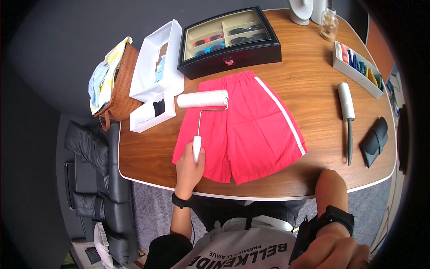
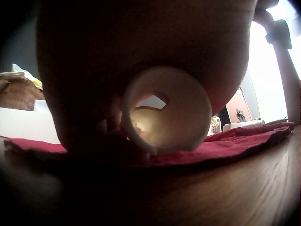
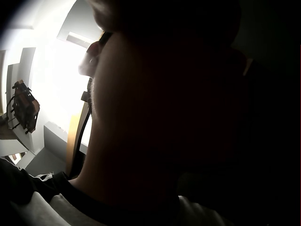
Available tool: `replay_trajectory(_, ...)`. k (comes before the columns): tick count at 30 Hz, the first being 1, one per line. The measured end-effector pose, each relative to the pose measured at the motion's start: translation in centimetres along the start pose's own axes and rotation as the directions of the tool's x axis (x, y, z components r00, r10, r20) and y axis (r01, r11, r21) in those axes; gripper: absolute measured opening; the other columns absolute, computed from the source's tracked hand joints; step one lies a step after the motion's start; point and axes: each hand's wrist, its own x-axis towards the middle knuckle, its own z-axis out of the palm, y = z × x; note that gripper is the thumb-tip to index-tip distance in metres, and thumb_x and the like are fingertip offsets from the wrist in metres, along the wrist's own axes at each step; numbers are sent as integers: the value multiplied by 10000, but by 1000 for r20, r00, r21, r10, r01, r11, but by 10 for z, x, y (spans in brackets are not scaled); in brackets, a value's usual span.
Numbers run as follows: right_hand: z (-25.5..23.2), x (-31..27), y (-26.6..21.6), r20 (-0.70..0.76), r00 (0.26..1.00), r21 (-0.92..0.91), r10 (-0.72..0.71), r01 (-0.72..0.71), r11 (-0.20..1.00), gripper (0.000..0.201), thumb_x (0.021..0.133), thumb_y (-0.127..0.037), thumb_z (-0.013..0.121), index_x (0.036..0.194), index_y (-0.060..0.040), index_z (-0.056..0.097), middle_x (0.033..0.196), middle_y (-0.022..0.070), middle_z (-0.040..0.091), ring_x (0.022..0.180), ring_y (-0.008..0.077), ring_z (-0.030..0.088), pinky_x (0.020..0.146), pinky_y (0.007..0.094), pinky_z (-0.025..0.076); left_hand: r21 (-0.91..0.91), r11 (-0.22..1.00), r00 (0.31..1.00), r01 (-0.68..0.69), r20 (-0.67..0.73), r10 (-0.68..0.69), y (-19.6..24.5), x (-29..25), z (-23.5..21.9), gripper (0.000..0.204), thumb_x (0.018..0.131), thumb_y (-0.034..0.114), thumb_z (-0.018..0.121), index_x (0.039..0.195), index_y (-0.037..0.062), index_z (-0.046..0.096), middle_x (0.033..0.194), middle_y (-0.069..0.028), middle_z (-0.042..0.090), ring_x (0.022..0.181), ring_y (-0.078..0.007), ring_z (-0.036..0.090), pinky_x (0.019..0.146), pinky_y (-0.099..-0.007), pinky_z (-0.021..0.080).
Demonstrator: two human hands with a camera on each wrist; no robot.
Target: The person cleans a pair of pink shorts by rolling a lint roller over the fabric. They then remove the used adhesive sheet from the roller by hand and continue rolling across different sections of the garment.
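Observation:
My left hand [image 1: 190, 168] grips the white handle [image 1: 197, 149] of a lint roller. Its white roll [image 1: 203, 99] lies across the upper left part of pink shorts [image 1: 255, 130] with a white side stripe, spread on the table. In the left wrist view the hand [image 2: 94, 70] is dark, and a round hollow white end [image 2: 197, 113] shows close up over the pink cloth [image 2: 225, 147]. The right hand [image 1: 333, 253] is raised near the head camera, fingers loosely bent, fingertips out of frame, nothing seen in it. The right wrist view is mostly dark, with a neck and collar.
A black glasses case [image 1: 228, 62] stands behind the shorts. White boxes [image 1: 136, 92] and a wicker basket [image 1: 125, 83] are at left. On the right lie a second lint roller [image 1: 346, 102], a dark pouch [image 1: 375, 142] and a white box of rolled items [image 1: 358, 80].

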Motion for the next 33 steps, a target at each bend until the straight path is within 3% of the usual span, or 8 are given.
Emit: replay_trajectory(33, 8, -14, 18, -5, 998, 229, 58, -56, 972, 101, 873, 31, 609, 772, 20, 618, 737, 222, 673, 697, 287, 714, 529, 344, 591, 9, 1000, 1000, -13, -7, 13, 1, -1, 0, 291, 966, 183, 604, 1195, 24, 519, 943, -272, 651, 864, -491, 627, 683, -550, 484)
